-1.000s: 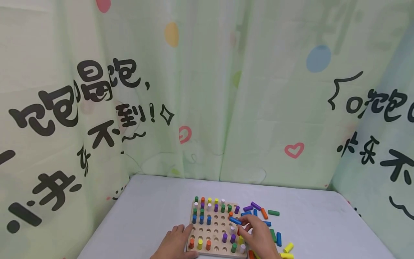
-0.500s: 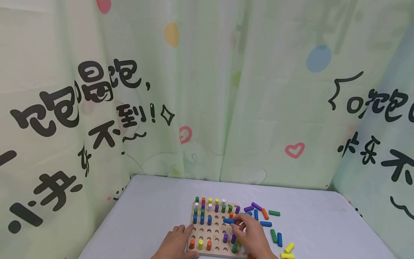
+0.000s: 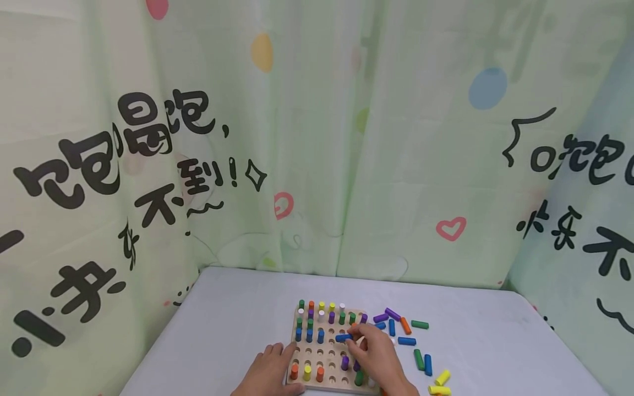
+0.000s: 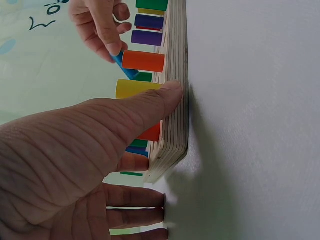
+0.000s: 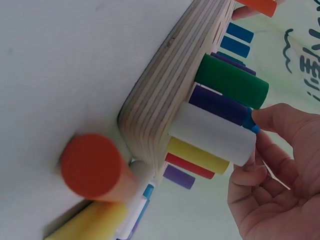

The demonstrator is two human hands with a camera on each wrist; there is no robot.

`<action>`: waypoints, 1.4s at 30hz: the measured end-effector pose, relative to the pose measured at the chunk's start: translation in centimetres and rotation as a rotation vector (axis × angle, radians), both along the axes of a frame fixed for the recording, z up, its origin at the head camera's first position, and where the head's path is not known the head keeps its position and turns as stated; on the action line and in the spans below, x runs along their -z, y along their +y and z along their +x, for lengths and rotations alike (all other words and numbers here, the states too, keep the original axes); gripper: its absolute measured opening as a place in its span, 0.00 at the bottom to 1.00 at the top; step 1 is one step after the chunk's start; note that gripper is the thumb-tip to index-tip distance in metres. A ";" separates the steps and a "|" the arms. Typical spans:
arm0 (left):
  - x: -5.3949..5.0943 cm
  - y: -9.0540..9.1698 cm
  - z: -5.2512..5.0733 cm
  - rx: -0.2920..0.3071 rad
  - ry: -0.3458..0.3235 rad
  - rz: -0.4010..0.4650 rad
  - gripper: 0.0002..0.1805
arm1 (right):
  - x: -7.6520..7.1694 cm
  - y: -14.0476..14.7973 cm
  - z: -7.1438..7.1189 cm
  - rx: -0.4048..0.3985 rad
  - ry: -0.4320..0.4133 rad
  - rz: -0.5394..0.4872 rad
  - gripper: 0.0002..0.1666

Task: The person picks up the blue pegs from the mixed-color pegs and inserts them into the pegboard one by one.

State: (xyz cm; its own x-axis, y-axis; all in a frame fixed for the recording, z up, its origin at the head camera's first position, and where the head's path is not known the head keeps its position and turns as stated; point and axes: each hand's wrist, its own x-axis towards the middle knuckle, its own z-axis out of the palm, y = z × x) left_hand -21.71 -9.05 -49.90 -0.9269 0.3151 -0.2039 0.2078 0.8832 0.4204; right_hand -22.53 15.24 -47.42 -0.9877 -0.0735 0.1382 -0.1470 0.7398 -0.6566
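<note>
A wooden pegboard with rows of holes bears upright pegs in green, orange, yellow, white, purple and blue. My right hand is over the board's right half, pinching a blue peg between thumb and fingers; the peg lies nearly level above the holes. At the near left corner rests my left hand. Its thumb presses the board's layered front edge in the left wrist view, beside a yellow peg, while the other fingers extend along the left side. My right hand hides some pegs on the right.
Loose pegs lie right of the board: a blue peg, a green peg, an orange peg, a yellow peg and several others. The white table ends at a printed curtain.
My right hand has moved left over the board with the blue peg, which has turned from slanted to nearly level. The left hand has stayed at the corner.
</note>
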 end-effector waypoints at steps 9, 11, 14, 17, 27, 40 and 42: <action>-0.1 0.1 0.0 -0.016 -0.012 -0.023 0.43 | 0.1 -0.9 -0.5 -0.024 -0.008 0.032 0.10; -0.1 0.1 0.1 -0.015 -0.004 -0.030 0.43 | 0.2 -1.0 -0.6 -0.034 0.010 0.050 0.10; -0.1 0.2 0.2 -0.010 0.008 -0.035 0.43 | 0.3 -1.2 -0.7 -0.050 0.032 0.078 0.09; 0.0 0.2 0.2 -0.007 0.016 -0.035 0.43 | 0.3 -1.4 -1.0 -0.063 0.040 0.097 0.09; 0.2 0.1 0.1 0.005 0.024 -0.041 0.43 | 0.4 -1.8 -1.5 -0.079 0.022 0.122 0.10; 0.1 0.2 0.0 -0.008 -0.004 -0.044 0.43 | 0.3 -2.3 -1.5 -0.073 0.040 0.109 0.08; 0.0 0.2 0.0 -0.017 -0.012 -0.039 0.43 | 0.2 -2.2 -1.5 -0.065 0.027 0.102 0.08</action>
State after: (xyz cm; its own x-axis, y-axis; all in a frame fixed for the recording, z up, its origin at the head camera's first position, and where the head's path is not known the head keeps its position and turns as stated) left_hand -21.75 -8.87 -49.94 -0.9294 0.2907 -0.2273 0.1874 0.9024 0.3880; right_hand -23.98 13.02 -47.64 -0.9764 -0.1528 0.1529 -0.2136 0.7909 -0.5734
